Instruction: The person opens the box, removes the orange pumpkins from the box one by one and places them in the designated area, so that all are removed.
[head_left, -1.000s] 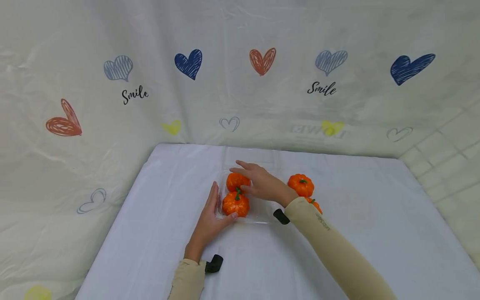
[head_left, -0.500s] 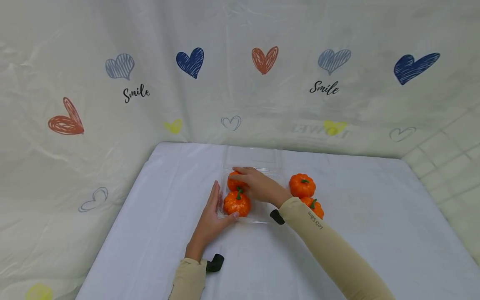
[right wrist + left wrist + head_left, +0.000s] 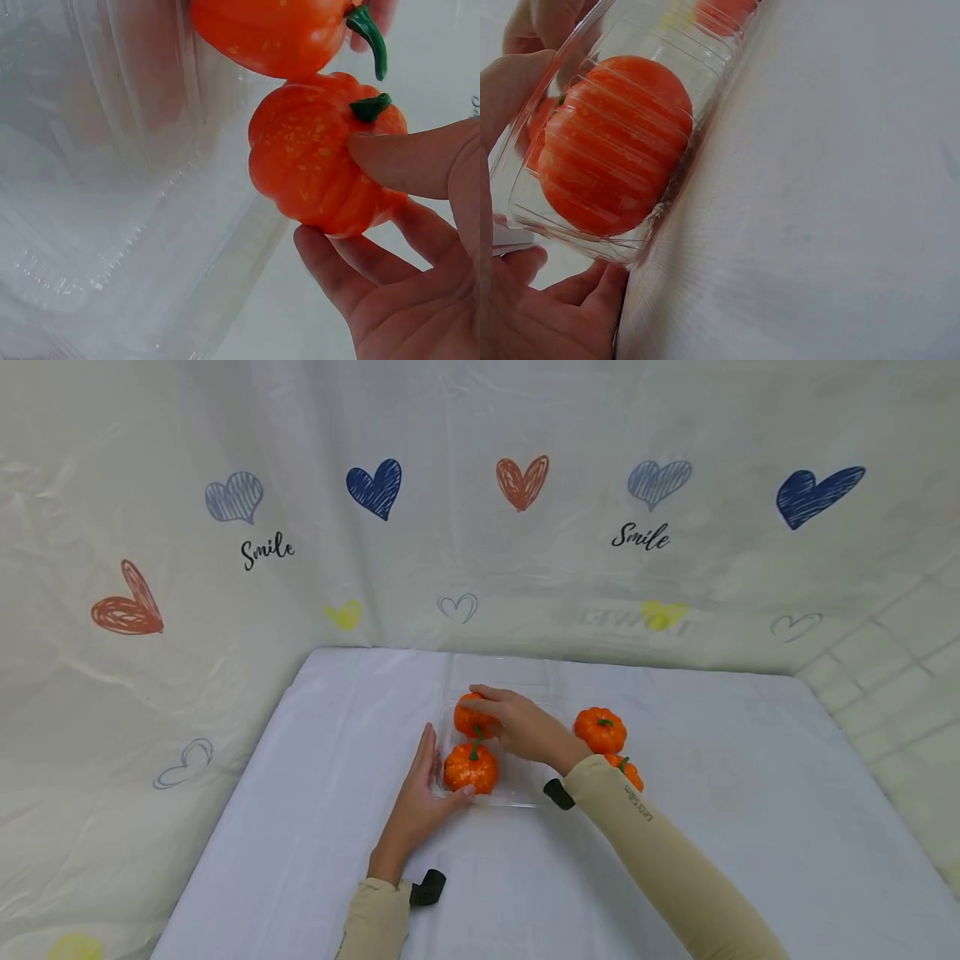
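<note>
A clear plastic clamshell container [image 3: 525,804] lies on the table with two small orange pumpkins at its left side. My left hand [image 3: 415,806] rests at its front left corner, fingers straight along the left wall and thumb at the front edge. The nearer pumpkin [image 3: 471,768] sits between that thumb and fingers, seen through the ribbed wall in the left wrist view. My right hand [image 3: 528,727] holds the farther pumpkin [image 3: 468,717] between thumb and fingers. In the right wrist view the held pumpkin [image 3: 315,165] shows its green stem, right beside the other one.
The container's clear lid [image 3: 502,672] is folded back toward the wall. Right of the container lie two more pumpkins, a farther one [image 3: 600,730] and a nearer one [image 3: 627,772] partly behind the right sleeve. A white cloth covers the table [image 3: 712,818]; a heart-printed curtain [image 3: 450,560] hangs behind.
My right hand's spread fingers have come together on the farther pumpkin, which has shifted slightly away with its stem tilting toward me. The left hand stays put.
</note>
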Demonstrator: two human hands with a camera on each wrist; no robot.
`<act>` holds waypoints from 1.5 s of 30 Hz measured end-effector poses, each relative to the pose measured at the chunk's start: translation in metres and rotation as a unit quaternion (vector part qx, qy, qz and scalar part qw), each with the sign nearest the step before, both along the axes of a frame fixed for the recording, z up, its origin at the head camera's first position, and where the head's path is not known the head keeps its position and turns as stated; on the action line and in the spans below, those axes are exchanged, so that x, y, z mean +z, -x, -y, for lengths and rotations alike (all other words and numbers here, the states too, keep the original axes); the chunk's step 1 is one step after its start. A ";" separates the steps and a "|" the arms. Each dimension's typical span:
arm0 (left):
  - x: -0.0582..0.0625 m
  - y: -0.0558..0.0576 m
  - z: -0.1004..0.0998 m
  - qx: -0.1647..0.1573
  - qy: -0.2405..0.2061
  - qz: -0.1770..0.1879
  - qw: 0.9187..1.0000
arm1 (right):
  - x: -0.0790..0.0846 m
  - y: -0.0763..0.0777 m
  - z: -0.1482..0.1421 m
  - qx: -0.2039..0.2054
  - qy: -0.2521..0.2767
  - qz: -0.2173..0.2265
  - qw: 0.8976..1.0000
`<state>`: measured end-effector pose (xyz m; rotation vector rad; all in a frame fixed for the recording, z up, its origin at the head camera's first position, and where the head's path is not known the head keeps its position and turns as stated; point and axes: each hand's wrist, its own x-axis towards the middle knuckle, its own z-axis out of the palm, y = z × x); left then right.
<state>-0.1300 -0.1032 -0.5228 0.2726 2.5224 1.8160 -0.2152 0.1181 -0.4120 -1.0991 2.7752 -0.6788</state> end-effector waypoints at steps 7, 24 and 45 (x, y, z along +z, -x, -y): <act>0.000 0.000 -0.001 0.003 0.005 0.007 1.000 | 0.000 -0.001 -0.018 -0.034 0.092 0.022 0.995; -0.002 0.001 -0.001 0.002 0.012 0.006 1.000 | -0.002 -0.018 -0.050 -0.160 0.210 0.100 0.959; -0.004 0.002 0.000 0.006 0.020 0.004 1.000 | 0.009 -0.035 -0.088 -0.269 0.258 0.146 0.916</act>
